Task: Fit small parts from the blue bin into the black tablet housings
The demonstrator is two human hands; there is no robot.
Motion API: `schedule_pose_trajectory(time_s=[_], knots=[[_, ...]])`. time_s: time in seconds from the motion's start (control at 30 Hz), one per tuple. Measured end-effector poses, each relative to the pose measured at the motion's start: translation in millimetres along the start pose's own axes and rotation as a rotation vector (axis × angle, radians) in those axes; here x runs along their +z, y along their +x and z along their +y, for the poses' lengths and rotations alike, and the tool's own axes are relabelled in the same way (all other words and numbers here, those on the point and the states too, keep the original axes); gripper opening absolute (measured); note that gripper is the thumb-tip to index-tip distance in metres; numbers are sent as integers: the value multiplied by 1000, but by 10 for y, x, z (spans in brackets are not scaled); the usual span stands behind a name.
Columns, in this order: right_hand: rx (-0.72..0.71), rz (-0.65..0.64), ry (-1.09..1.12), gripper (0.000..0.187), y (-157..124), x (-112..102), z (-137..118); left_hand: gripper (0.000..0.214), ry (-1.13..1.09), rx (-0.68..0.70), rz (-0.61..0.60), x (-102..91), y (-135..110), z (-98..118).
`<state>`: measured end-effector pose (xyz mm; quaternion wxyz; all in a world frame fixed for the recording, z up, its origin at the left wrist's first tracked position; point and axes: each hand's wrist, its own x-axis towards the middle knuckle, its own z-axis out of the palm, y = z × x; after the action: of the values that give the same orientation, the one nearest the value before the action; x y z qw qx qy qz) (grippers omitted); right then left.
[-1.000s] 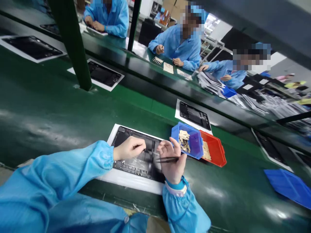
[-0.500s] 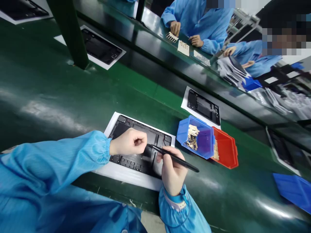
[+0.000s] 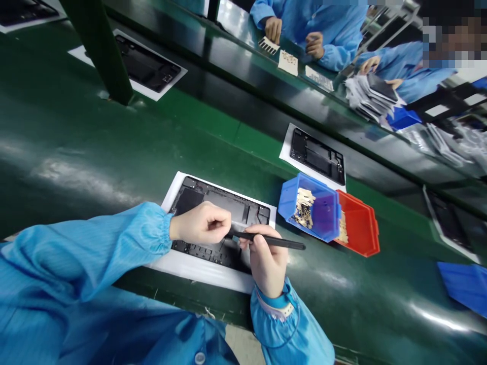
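Observation:
Black tweezers (image 3: 279,241) lie across my right hand (image 3: 267,259), pinched between thumb and fingers. Their tip points left and meets the fingertips of my left hand (image 3: 201,223). That hand is curled closed, and whatever it pinches is too small or hidden to make out. Both hands hover over a black tablet housing (image 3: 228,205), which lies open side up with its frame and inner parts showing. Beneath the housing is a white sheet (image 3: 198,269). My hands cover the middle of the housing.
Right of the housing stand a blue bin (image 3: 321,218) with small pale and dark parts and a red bin (image 3: 359,225). Behind them lies another housing (image 3: 317,157); one more (image 3: 148,66) is near a green post (image 3: 101,45). Co-workers in blue sleeves (image 3: 338,50) sit across the bench.
The tweezers have turned flatter, their rear end rising, and my right hand has shifted slightly up. My left hand stays curled in place. The camera view has shifted a little.

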<state>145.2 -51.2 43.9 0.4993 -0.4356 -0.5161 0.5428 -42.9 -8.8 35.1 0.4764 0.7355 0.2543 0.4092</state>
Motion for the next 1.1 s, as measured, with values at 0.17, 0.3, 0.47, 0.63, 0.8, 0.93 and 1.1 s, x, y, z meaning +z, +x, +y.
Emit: schedule_pose_trajectory(time_s=[0.17,0.3,0.47,0.63,0.8,0.93,1.1], knots=[[18,-7,28,18,10,10,-11,16,35,7,-11,7,-2,-4],[7,56,32,15,28,35,9,22,245,-23,25,18,18,30],[-20,179,63,10,90,70,18,32,762,-228,32,-88,33,208],[-105,357,168,16,177,-13,-118,27,1003,-219,-73,-66,-380,460],[-110,379,247,18,215,-71,-234,31,1059,-86,-267,300,-1057,550],[-155,418,268,17,225,-68,-321,37,1162,-73,-148,363,-1240,490],[-172,415,281,14,120,-51,-596,27,1208,-37,-205,193,-1145,447]])
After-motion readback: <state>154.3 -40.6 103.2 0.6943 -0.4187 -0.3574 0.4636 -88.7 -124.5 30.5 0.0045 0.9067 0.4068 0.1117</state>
